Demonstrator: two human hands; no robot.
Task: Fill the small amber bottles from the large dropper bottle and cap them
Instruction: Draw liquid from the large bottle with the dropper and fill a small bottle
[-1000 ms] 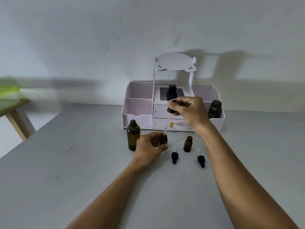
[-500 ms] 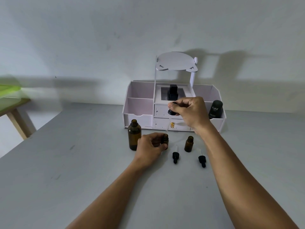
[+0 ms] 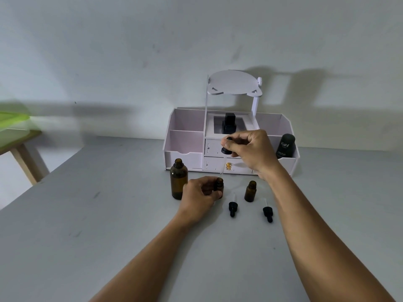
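The large amber bottle [image 3: 178,179] stands uncapped on the grey table. Just right of it, my left hand [image 3: 199,195] grips a small amber bottle [image 3: 219,186] upright on the table. My right hand [image 3: 248,151] pinches the black bulb of the large dropper [image 3: 226,149]; its clear glass tube points down, the tip just above the held bottle's mouth. A second small amber bottle [image 3: 250,191] stands open to the right. Two small black dropper caps [image 3: 233,208] [image 3: 268,212] lie on the table in front.
A white desk organiser [image 3: 185,147] with drawers and compartments stands behind, holding a dark Kahf bottle [image 3: 285,146] at right and a black bottle [image 3: 229,123] in the middle. A wooden table leg [image 3: 24,162] and something green show at far left.
Both hands keep their grips and hardly move. The view has shifted slightly, so everything sits a little further right in the frame.
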